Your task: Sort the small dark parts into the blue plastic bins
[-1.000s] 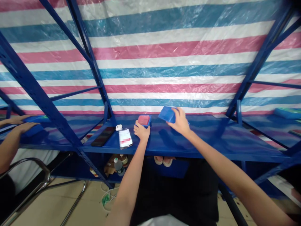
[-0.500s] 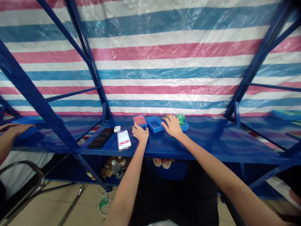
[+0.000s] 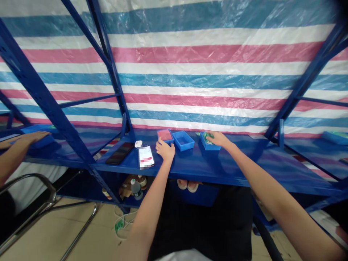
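My left hand [image 3: 165, 149] rests against the near side of a small blue box with pinkish-red contents [image 3: 164, 135]. Its fingers are apart, the thumb at the box's right corner. To the right sits another blue box [image 3: 185, 146], with nothing visible inside it. Farther right, my right hand [image 3: 217, 138] reaches into a third blue box [image 3: 211, 147]. The fingers are closed on crinkled green plastic [image 3: 207, 135] there, partly hidden by the hand.
A lit phone [image 3: 146, 157], a white earbud case [image 3: 138, 143] and a dark phone [image 3: 119, 153] lie left on the blue shelf [image 3: 190, 168]. Blue frame posts stand at both sides. A co-worker's hand [image 3: 35, 137] is at far left. Bottles [image 3: 136, 190] stand below.
My right hand has moved from above the gap between the boxes rightward and down into the green-filled box. My left hand stays at the red-filled box. The view has shifted slightly.
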`<state>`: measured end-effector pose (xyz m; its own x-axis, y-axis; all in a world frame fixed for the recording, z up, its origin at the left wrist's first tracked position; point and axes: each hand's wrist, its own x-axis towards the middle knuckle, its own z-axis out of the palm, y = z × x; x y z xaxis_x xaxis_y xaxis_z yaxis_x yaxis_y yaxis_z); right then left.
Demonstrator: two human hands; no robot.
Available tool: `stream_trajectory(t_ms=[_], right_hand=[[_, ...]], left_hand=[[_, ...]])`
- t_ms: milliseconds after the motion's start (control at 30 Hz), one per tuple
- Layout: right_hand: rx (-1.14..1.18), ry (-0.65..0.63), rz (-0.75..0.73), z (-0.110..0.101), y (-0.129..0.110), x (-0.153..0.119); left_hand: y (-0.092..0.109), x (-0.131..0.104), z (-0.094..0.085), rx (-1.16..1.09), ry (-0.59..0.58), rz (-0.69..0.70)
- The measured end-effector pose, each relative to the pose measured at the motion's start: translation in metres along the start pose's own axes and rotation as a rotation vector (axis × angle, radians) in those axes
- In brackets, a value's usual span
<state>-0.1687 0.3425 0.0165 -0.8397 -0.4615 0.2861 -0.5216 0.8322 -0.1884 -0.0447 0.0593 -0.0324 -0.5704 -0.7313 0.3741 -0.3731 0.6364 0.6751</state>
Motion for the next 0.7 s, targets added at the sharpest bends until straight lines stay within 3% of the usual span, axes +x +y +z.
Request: stream_trajectory(t_ms=[100, 200, 500, 700], right_hand=[[0.024, 0.033, -0.084, -0.001, 0.015, 0.0], [-0.058, 0.061, -0.03, 0.002, 0.022, 0.002], [-0.05, 0.106, 0.093, 0.006, 0.002, 0.002], [0.004, -0.097, 0.02, 0.003, 0.018, 0.003]], left_hand=[[-0.001, 0.0, 0.001, 0.004, 0.004, -0.005], [-0.001, 0.001, 0.001, 0.007, 0.01, 0.001], [0.001, 0.0, -0.002, -0.015, -0.021, -0.001], [0.003, 0.0, -0.003, -0.006, -0.04, -0.011]])
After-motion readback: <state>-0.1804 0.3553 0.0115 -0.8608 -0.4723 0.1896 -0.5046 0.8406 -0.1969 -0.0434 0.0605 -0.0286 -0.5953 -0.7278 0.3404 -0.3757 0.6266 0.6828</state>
